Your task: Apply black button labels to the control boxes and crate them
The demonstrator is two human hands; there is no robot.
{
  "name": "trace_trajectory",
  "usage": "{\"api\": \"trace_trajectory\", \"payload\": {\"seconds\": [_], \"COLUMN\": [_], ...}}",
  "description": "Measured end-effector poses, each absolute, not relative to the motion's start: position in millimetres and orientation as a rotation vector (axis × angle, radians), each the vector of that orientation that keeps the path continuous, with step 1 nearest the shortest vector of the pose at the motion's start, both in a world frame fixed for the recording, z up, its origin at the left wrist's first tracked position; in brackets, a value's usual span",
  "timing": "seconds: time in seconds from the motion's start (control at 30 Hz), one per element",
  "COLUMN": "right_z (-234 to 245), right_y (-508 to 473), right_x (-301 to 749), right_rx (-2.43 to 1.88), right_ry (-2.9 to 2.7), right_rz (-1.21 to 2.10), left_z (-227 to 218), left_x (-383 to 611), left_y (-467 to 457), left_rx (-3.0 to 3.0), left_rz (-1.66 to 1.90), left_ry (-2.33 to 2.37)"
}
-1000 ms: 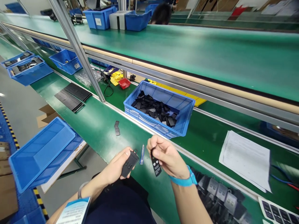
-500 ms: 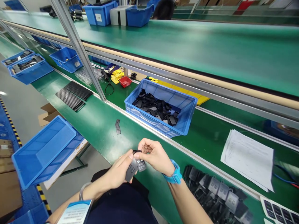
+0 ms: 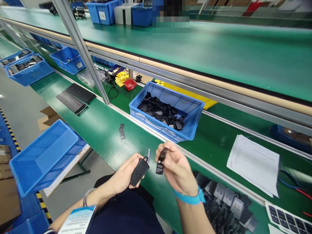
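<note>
My left hand [image 3: 126,174] is closed round a flat black plastic piece [image 3: 139,172] with two slots and a small loop at its top. A thin pointed metallic thing [image 3: 149,155] sticks up beside that loop; its lower end is hidden. In a pinch between thumb and fingers, my right hand [image 3: 176,164] holds a black sticker [image 3: 160,164] with white print. The sticker curls at the top and is apart from the plastic piece. Two small black plastic pieces [image 3: 122,131] lie on the green bench beyond my left hand.
Loose black parts fill a blue bin [image 3: 167,112] ahead. Many black pieces [image 3: 226,201] lie in rows at my right, by a label sheet [image 3: 287,219] and papers [image 3: 253,165]. Left are black strips [image 3: 75,97] and a blue tray [image 3: 46,156]. A metal post [image 3: 83,52] rises from the bench.
My right hand has moved right, away from my left hand, with the sticker pinched in it. The plastic piece in my left hand now shows its whole face and loop.
</note>
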State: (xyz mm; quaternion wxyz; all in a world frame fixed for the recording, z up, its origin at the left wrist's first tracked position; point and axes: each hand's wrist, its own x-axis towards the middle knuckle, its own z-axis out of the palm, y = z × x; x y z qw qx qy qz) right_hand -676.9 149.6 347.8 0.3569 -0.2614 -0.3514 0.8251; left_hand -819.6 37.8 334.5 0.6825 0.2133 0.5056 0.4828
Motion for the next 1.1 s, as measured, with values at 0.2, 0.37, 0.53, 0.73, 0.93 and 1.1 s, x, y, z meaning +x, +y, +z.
{"api": "trace_trajectory", "payload": {"seconds": [0.2,0.37,0.53,0.73,0.93,1.1], "right_z": [328,316,323,365,349,335], "right_y": [132,120,128,172,146,134], "right_x": [-694,-699,-693,-646,-661,-679], "right_rx": [-0.759,-0.786,-0.777,-0.695,-0.841,-0.75], "right_ry": [-1.25,-1.414,-1.209,-0.61,-0.837,-1.048], "right_rz": [1.882,1.632,1.452,1.426,1.833,1.886], "left_z": [340,339,328,321,324,322], "left_x": [-817,-811,-808,-816,-817,-815], "left_y": [37,32,32,35,36,36], "left_rx": [0.515,0.542,0.512,0.368,0.486,0.511], "left_rz": [1.05,1.074,1.134,1.26,1.229,1.207], "left_ry": [1.241,1.327,1.252,1.162,1.249,1.26]}}
